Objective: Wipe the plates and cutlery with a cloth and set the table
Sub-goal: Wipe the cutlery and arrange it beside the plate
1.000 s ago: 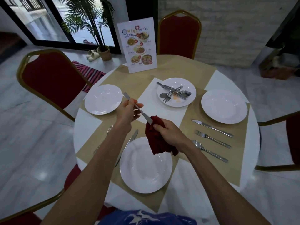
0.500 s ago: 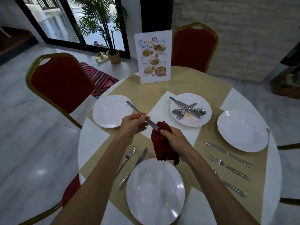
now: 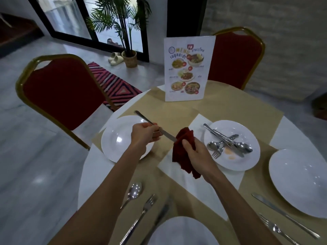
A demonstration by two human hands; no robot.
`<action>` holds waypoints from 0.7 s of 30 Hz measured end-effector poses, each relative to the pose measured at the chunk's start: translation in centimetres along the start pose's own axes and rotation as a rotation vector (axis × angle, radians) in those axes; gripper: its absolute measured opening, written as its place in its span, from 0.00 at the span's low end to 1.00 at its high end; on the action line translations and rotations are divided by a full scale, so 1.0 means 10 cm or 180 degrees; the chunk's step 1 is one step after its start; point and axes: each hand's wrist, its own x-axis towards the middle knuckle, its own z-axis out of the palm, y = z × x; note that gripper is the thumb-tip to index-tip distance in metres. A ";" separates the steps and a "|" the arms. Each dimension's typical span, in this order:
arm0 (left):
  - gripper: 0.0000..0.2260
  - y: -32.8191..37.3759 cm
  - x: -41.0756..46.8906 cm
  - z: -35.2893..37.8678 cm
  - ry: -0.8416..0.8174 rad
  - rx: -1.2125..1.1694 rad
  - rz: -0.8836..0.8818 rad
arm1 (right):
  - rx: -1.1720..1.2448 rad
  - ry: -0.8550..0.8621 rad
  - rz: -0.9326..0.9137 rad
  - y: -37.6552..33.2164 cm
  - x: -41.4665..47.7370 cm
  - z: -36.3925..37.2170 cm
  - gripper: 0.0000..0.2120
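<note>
Head view shows the left hand (image 3: 144,134) pinching a knife (image 3: 166,134) at mid-handle while the right hand (image 3: 196,156) grips a soft red cloth (image 3: 179,156) wrapped round the blade between both hands; the steel looks stiff, light and slick, so best held by the handle

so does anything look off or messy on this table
Yes: the plate right of the red cloth carries a crossed heap of cutlery and orange smears near its front edge, so it looks used and not yet wiped.
</note>
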 end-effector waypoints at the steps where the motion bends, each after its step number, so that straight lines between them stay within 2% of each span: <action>1: 0.05 0.00 0.07 0.00 -0.0020 0.0022 -0.0019 | -0.0157 0.0000 -0.0055 0.03 0.06 0.05 0.07; 4: 0.05 0.00 0.29 0.00 -0.0076 0.0160 -0.0086 | -0.0563 0.0255 -0.0194 0.09 0.32 0.17 0.03; 6: 0.05 0.00 0.43 -0.02 -0.0155 0.0282 -0.0109 | -0.0464 0.0332 -0.0096 0.10 0.49 0.21 0.00; 8: 0.05 0.00 0.58 -0.04 -0.0221 0.0515 -0.0065 | -0.0322 0.0355 0.0093 0.11 0.68 0.23 0.02; 10: 0.07 -0.01 0.74 -0.06 -0.0127 0.1036 0.0072 | -0.0131 0.0437 0.0292 0.12 0.87 0.27 0.03; 14: 0.13 -0.04 0.99 -0.03 0.0513 0.3099 0.0916 | 0.0116 0.0658 0.0600 0.13 1.20 0.38 0.05; 16: 0.11 -0.07 1.06 -0.02 0.0841 0.3812 0.1465 | 0.0244 0.0696 0.0762 0.15 1.35 0.45 0.06; 19: 0.09 -0.20 1.17 0.02 0.0667 0.4405 0.2491 | 0.0223 0.0712 0.0954 0.21 1.54 0.54 0.06; 21: 0.11 -0.30 1.22 0.04 0.0331 0.4854 0.2698 | 0.0102 0.0709 0.0982 0.24 1.63 0.58 0.06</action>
